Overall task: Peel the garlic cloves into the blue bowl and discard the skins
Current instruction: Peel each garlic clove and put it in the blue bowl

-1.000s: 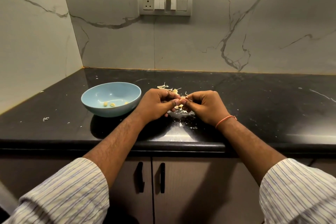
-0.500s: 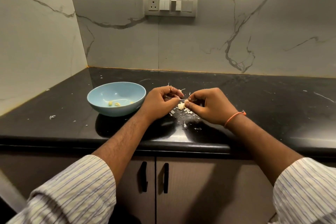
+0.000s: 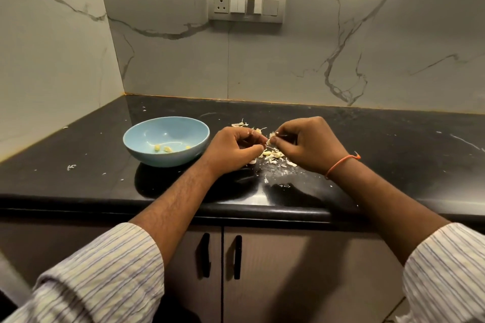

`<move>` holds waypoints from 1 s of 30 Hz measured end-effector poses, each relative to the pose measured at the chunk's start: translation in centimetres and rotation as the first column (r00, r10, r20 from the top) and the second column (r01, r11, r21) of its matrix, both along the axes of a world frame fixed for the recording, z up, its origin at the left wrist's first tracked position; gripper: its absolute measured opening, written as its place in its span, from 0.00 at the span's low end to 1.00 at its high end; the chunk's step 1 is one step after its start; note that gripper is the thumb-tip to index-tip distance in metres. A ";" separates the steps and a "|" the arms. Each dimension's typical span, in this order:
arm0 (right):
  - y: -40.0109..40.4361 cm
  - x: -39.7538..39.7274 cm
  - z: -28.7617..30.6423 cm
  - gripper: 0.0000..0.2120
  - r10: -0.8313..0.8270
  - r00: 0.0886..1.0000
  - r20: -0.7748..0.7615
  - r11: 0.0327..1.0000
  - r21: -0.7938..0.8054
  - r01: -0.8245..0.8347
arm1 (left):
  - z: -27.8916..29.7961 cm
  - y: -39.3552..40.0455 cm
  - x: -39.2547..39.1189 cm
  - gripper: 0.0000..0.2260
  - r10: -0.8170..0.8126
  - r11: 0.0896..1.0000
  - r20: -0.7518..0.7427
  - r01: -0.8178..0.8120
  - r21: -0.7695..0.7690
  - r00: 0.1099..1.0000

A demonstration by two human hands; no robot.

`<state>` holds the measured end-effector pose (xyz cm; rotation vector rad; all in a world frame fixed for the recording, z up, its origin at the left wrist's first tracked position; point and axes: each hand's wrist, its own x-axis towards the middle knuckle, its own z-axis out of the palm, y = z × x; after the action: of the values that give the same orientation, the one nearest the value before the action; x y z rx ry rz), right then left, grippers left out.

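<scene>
Both hands (image 3: 237,148) (image 3: 311,145) pinch garlic bits above skins (image 3: 273,155); blue bowl (image 3: 147,149) left, holding cloves (image 3: 164,148).

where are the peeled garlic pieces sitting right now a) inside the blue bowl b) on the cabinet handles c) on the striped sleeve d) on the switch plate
a: a few pale yellow peeled garlic pieces lie on the floor of the blue bowl, which stands on the black counter to the left of the left hand.

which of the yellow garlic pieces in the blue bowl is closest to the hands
The small piece at the right of the blue bowl, lying alone; the other two sit together further left, away from the left hand.
</scene>
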<state>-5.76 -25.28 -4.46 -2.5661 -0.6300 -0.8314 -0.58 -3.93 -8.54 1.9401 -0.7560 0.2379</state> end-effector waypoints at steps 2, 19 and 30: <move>0.1 0.4 -0.8 0.06 -0.010 0.998 -0.054 0.996 0.087 0.015 | 0.1 0.1 -0.2 0.08 -0.031 0.999 0.027 0.032 -0.018 0.999; -0.5 2.0 -3.5 0.07 0.178 0.980 -0.094 0.921 0.365 -0.132 | -0.1 0.0 0.9 0.10 0.020 0.998 0.008 -0.019 -0.059 1.000; -0.7 2.3 -4.0 0.06 0.063 0.994 0.093 0.971 0.226 -0.083 | -0.3 0.0 0.6 0.08 0.078 0.995 0.036 -0.075 -0.069 0.996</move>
<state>-3.43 -26.00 -8.45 -2.2964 -0.6107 -0.9344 -0.01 -3.94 -8.85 1.9070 -0.6908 0.3445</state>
